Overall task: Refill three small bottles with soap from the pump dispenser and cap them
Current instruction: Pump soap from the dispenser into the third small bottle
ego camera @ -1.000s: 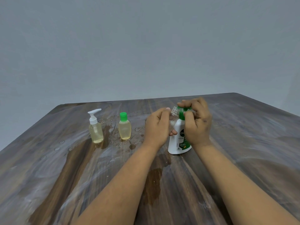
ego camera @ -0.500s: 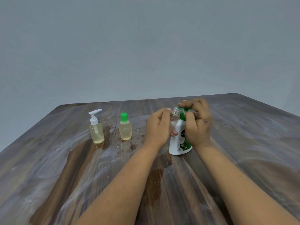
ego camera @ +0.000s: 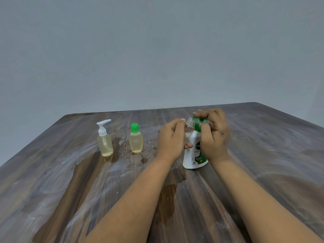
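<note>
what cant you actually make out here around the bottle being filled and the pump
- Head view: the fill level of the clear small bottle; the left hand wraps its body, only the open neck shows.
- Head view: the green pump head and its nozzle tip; the right hand fingers cover them, so no soap flow is seen.
- Head view: the dispenser label, partly hidden and too small to read.

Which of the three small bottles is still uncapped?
The clear small bottle held in the left hand at the dispenser's spout; its threaded neck is bare. The other two stand capped: white pump top, green cap.
</note>
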